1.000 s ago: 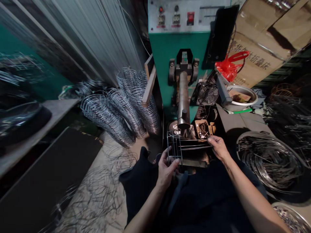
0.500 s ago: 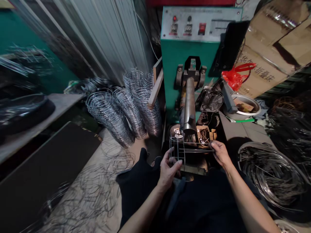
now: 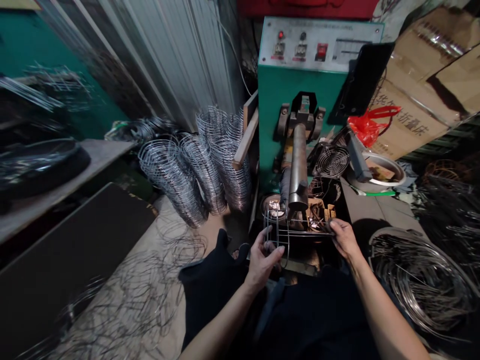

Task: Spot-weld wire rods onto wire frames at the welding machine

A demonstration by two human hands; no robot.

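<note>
A wire frame (image 3: 300,232) is held up in front of the body by both hands, just below the tip of a steel electrode column (image 3: 298,165) on a green welder (image 3: 277,110). The frame is made of straight rods crossed at right angles, and its left end is bent into a squarish cage. It lies roughly level, close beside a round lower electrode (image 3: 273,206), but contact between them cannot be confirmed from this view.

The left grip (image 3: 264,262), a bare hand, is closed around the caged end, with the fingers curled over the rods from below and the thumb partly hidden. The right grip (image 3: 345,239), also a bare hand, is pinched closed on the far ends of the long rods. Dark clothing (image 3: 307,310) is seen beneath both forearms.

A small cardboard box (image 3: 318,215) filled with scraps is placed behind the frame, beside a wire-guarded fan (image 3: 332,161). A grey surface (image 3: 367,210) is seen to the right, with a white bowl (image 3: 386,170) beyond it, and a red plastic bag (image 3: 365,131) is hung in front of a large cardboard carton (image 3: 412,115). A tray of bent wire (image 3: 420,280) is set at lower right. Stacked wire coils (image 3: 172,180) are stood on the floor to the left, among loose wire (image 3: 127,300).
</note>
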